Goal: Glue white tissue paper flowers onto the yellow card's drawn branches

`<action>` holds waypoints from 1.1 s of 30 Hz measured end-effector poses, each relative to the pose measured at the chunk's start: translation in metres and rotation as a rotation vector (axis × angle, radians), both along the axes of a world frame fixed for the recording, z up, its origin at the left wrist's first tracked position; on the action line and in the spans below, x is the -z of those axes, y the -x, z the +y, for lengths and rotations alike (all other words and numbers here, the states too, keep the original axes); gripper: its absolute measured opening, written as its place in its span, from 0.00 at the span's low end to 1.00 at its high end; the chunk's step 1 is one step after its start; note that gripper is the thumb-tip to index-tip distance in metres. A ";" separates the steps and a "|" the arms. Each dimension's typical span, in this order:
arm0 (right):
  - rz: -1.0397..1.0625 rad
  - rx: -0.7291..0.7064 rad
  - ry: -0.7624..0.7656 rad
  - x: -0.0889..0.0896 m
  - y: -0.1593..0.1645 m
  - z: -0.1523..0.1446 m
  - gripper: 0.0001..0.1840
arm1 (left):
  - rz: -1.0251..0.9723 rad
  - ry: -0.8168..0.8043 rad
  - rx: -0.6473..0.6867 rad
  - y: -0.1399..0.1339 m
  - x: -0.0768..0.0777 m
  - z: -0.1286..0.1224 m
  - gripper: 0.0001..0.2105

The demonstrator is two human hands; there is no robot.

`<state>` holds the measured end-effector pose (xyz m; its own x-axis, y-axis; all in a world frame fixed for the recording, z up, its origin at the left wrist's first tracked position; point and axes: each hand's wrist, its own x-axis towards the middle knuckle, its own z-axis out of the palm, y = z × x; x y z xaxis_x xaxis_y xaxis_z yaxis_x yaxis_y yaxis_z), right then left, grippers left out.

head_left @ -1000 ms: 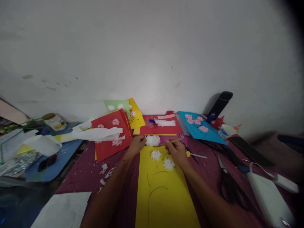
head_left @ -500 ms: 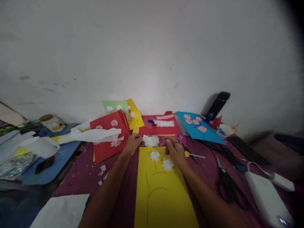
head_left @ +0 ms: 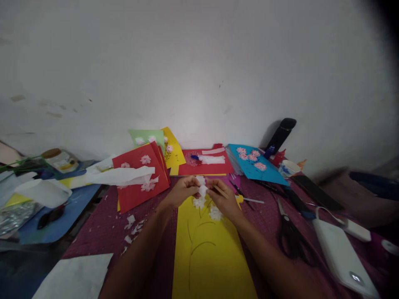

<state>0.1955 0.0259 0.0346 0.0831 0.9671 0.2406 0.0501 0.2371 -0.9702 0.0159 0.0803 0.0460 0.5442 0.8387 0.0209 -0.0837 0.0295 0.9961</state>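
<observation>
Both hands meet over the far end of a yellow sheet (head_left: 212,257), fingertips drawn together. Left hand (head_left: 182,192) pinches a small wad of white tissue (head_left: 202,189) from its left side. Right hand (head_left: 222,197) pinches the same wad from the right, and a thin wooden stick (head_left: 220,191) lies along its fingers, slanting away from the wad. The wad sits between the two hands, lifted just clear of the sheet.

Directly beneath the hands, two white tissue flowers on the yellow sheet: one (head_left: 198,203) under the left fingertips, one (head_left: 215,213) under the right palm. Thin curved stem lines run from them back toward the person.

Left of the left hand: red card (head_left: 137,178) with pale pink flowers, a long strip of white tissue (head_left: 118,176) draped across it. White scraps (head_left: 132,226) scattered near the left forearm.

Beyond the hands, against the wall: another red card (head_left: 205,166), a green card (head_left: 145,136) and a yellow one behind it.

Right of the right hand: blue card (head_left: 254,164) with pink flowers, well apart; black scissors (head_left: 289,236) beside the right forearm; a white box (head_left: 339,255) farther out still.
</observation>
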 end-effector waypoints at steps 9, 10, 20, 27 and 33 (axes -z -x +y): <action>-0.147 0.076 -0.109 0.003 -0.005 0.001 0.12 | 0.089 0.004 -0.076 -0.007 0.010 0.003 0.13; -0.123 0.091 -0.107 0.003 -0.007 0.002 0.13 | 0.068 0.011 -0.128 -0.004 0.011 0.006 0.13; -0.193 0.075 0.042 0.001 -0.021 0.013 0.22 | 0.133 0.038 -0.362 0.020 0.049 0.015 0.10; -0.291 -0.159 0.242 -0.003 -0.025 0.028 0.17 | 0.311 -0.187 -0.440 0.012 0.057 0.000 0.07; -0.500 -0.367 0.259 -0.014 -0.011 0.043 0.12 | 0.197 -0.105 -0.502 0.016 0.058 -0.004 0.08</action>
